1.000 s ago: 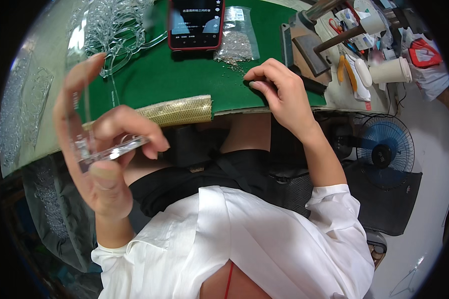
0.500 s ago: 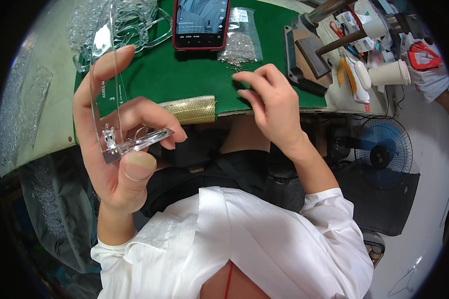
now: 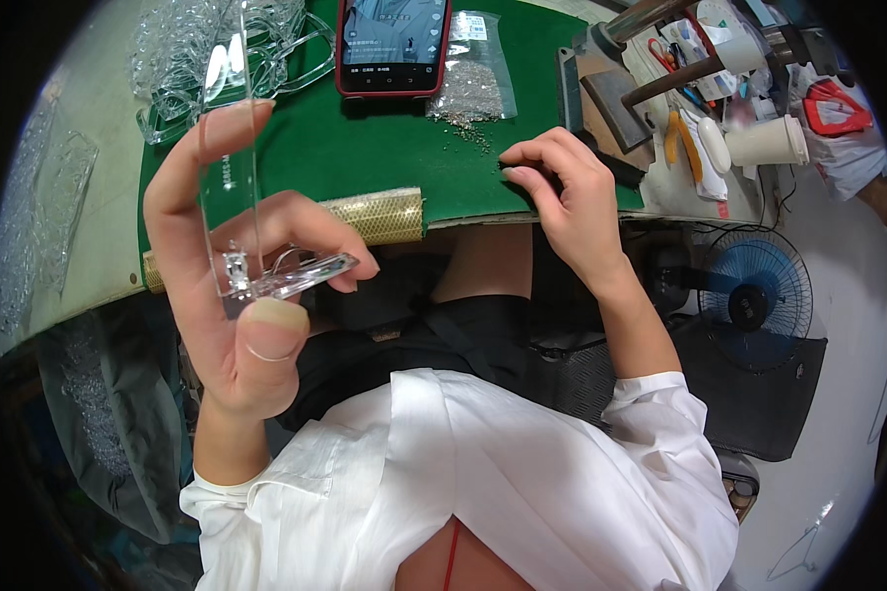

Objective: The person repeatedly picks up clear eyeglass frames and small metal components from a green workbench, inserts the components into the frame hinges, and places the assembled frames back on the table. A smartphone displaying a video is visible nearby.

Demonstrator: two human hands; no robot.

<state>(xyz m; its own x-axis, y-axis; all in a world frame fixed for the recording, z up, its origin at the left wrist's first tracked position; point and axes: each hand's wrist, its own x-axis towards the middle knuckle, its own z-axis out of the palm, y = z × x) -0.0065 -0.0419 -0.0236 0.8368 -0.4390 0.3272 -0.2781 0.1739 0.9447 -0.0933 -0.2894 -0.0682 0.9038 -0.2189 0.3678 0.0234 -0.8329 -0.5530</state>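
My left hand (image 3: 256, 286) is raised at the left and grips a clear plastic eyeglass frame (image 3: 232, 187). Its long flat temple points up past my index finger, and a hinge sits at the corner near my thumb. Over the green mat (image 3: 365, 148), my right hand (image 3: 572, 187) has thumb and index fingertip brought together; whatever lies between them is too small to make out. Tiny metal pieces (image 3: 468, 133) are scattered beside those fingertips, spilling from a clear plastic bag (image 3: 475, 84).
Clear eyeglass frames (image 3: 237, 69) are heaped at the back left. A phone (image 3: 389, 49) in a red case stands behind the mat. Along the front edge lies a gold patterned roll (image 3: 375, 215). A metal press-like tool (image 3: 611, 98) and a fan (image 3: 754, 295) are on the right.
My right hand has moved a little to the right, and its thumb and index finger have closed together. My left hand, still gripping the eyeglass frame, has shifted slightly.
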